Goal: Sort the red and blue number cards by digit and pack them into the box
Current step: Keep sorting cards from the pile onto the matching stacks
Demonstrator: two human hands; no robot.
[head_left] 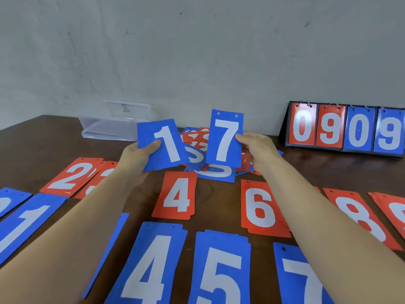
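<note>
My left hand grips a blue 1 card by its lower left edge, lifted above the table. My right hand pinches a blue 7 card by its right edge, held upright. Behind and under both cards lies a mixed heap of red and blue cards. Sorted piles lie face up on the brown table: red 2, red 4, red 6, red 8, blue 1, blue 4, blue 5, blue 7. A clear plastic box stands at the back left.
A black flip scoreboard showing 0 9 0 9 stands at the back right against the grey wall. Another red pile lies at the right edge, a blue pile at the far left, and a blue card beneath my left forearm.
</note>
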